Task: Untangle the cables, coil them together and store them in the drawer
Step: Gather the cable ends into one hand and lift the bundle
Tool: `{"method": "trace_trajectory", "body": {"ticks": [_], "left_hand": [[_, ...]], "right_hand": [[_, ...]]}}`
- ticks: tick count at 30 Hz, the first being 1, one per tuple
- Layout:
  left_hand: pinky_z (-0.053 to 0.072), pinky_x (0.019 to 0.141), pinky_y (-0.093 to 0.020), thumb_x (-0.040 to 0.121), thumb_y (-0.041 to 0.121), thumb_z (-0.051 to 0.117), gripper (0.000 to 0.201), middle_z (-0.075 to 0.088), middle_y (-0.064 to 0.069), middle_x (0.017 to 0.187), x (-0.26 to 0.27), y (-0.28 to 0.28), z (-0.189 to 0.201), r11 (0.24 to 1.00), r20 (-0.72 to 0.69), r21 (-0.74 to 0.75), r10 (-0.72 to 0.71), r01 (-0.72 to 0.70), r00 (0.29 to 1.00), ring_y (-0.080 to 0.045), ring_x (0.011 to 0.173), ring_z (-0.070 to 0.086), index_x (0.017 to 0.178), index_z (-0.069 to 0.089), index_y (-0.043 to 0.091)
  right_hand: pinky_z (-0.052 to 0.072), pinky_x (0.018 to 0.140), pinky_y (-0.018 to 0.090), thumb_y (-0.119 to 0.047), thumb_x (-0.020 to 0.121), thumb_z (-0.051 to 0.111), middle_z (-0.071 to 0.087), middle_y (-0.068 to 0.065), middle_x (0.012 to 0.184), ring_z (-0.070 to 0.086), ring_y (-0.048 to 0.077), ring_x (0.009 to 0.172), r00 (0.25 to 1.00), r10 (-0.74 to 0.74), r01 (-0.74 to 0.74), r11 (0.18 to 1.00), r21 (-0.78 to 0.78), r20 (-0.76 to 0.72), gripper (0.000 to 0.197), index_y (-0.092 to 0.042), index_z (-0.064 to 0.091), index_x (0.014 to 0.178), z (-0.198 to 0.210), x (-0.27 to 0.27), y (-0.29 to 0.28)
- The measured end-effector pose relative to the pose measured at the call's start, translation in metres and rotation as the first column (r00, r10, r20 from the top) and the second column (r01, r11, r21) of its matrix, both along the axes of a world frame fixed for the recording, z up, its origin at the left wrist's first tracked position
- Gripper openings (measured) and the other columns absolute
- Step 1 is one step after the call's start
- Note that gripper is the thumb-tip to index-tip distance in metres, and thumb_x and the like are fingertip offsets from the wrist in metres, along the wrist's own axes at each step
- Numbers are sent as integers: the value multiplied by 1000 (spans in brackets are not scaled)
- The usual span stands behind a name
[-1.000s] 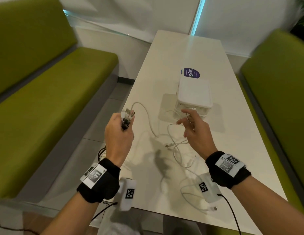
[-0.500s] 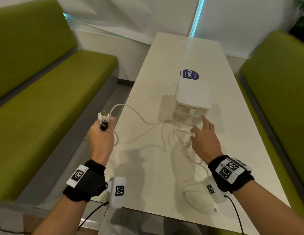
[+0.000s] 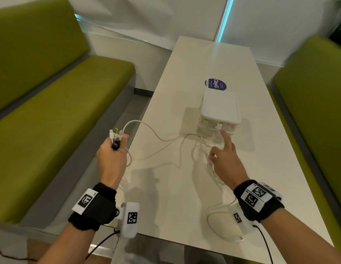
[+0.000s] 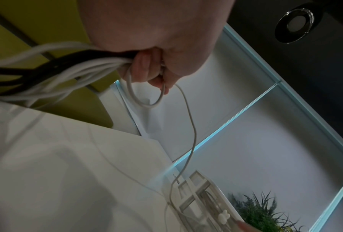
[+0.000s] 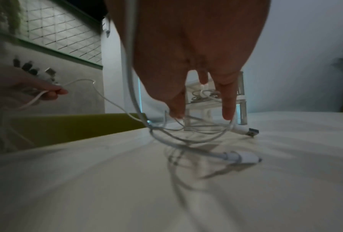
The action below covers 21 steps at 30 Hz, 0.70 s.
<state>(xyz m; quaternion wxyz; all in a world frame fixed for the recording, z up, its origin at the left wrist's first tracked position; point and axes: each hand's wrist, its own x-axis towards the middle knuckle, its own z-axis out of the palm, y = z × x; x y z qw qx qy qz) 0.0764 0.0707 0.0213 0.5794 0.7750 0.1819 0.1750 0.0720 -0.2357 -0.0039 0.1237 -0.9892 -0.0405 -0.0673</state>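
My left hand (image 3: pixel 116 147) is held up past the table's left edge and grips a bundle of white and black cable ends (image 3: pixel 115 133), plugs pointing up. In the left wrist view the fingers (image 4: pixel 146 69) curl round the cable bundle (image 4: pixel 67 69). Loose white cables (image 3: pixel 196 149) run from it across the table into a tangle under my right hand (image 3: pixel 221 155). That hand is open, fingers straight, index fingertip by the front of the white drawer unit (image 3: pixel 220 107). The right wrist view shows the fingers (image 5: pixel 228 109) above the cables (image 5: pixel 186 135), with a USB plug (image 5: pixel 252 131) beside them.
Green benches (image 3: pixel 51 121) (image 3: pixel 314 96) flank the long white table (image 3: pixel 213 54). A purple sticker (image 3: pixel 215 84) lies behind the drawer unit. More white cable loops (image 3: pixel 219 212) lie near the table's near right edge. A plant (image 4: pixel 265 208) shows behind the unit.
My left hand has drawn the cable ends left, out past the table's edge, pulling the cables straighter. My right hand has reached forward to the drawer unit's front.
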Motion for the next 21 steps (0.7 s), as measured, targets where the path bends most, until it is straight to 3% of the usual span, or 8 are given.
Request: {"method": "trace_trajectory", "body": {"ticks": [2, 4, 6, 10, 13, 17, 21], "left_hand": [[34, 51, -13, 96, 31, 58, 31, 43, 2, 63, -1, 0, 0, 1000, 11, 0, -5, 5, 1000, -11, 57, 35, 96, 65, 1], [34, 49, -11, 97, 30, 58, 30, 43, 3, 62, -1, 0, 0, 1000, 17, 1, -2, 2, 1000, -10, 56, 36, 97, 66, 1], [34, 51, -13, 97, 31, 58, 31, 45, 3, 64, -1, 0, 0, 1000, 19, 3, 7, -7, 1000, -9, 57, 37, 98, 66, 2], [34, 55, -19, 97, 29, 57, 26, 43, 2, 63, -3, -1, 2, 1000, 27, -9, 2, -2, 1000, -14, 58, 36, 96, 67, 4], [33, 56, -24, 97, 30, 58, 34, 41, 0, 60, -4, 0, 0, 1000, 22, -5, 3, -3, 1000, -16, 57, 33, 89, 63, -3], [31, 47, -14, 97, 30, 58, 36, 38, 1, 59, -6, 0, -1, 1000, 39, -12, -10, 10, 999, -15, 56, 31, 94, 64, -5], [35, 53, -9, 97, 30, 57, 35, 42, 2, 63, -8, -2, 0, 999, 79, -35, -21, 23, 997, -12, 58, 35, 99, 65, -3]], "right_hand": [[49, 82, 33, -4, 92, 59, 18, 11, 157, 36, 31, 136, 997, -2, -10, 989, 147, 75, 8, -10, 61, 86, 9, 3, -3], [37, 86, 23, -7, 95, 55, 45, 7, 134, 48, 28, 122, 985, -59, 4, 949, 317, 165, 10, -15, 58, 89, 23, 5, -3], [33, 78, 20, -12, 100, 48, 57, -1, 105, 55, 23, 102, 969, -140, 40, 903, 427, 205, 11, -18, 56, 95, 41, 6, 2], [49, 65, 37, -25, 105, 32, 63, 4, 82, 60, 23, 76, 964, -200, 69, 827, 558, 178, 18, -14, 46, 101, 63, 8, 7], [55, 62, 52, -32, 105, 30, 60, 6, 79, 59, 27, 69, 957, -239, 100, 802, 589, 164, 18, -20, 43, 102, 68, 8, 4], [55, 56, 40, -26, 105, 39, 62, 2, 81, 62, 19, 73, 959, -182, 32, 832, 554, 217, 12, -22, 49, 101, 73, 5, 3], [53, 73, 37, -18, 100, 50, 66, -4, 91, 62, 15, 85, 942, -12, -152, 876, 459, 335, 11, -18, 61, 101, 75, 4, 28]]}}
